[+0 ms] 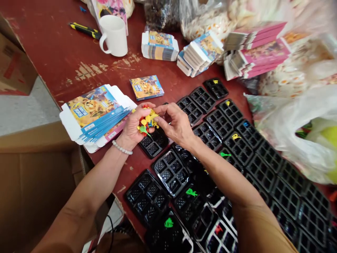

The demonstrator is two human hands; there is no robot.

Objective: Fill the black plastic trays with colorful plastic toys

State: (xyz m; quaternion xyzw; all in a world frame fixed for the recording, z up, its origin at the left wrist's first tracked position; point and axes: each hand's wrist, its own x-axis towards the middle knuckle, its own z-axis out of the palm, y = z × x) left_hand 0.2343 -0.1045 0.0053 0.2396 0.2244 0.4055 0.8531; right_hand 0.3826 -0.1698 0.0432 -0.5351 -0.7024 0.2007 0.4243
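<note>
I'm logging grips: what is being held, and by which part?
A pile of plastic toy pieces, cupped around its outside by the left hand. Whether the right hand, at the pile's edge, pinches one cannot be told.

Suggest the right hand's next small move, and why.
Probably have the right hand lift one of the plastic pieces from the left hand into a black tray: its fingertips are at the pile, and another tray holds a yellow piece.
</note>
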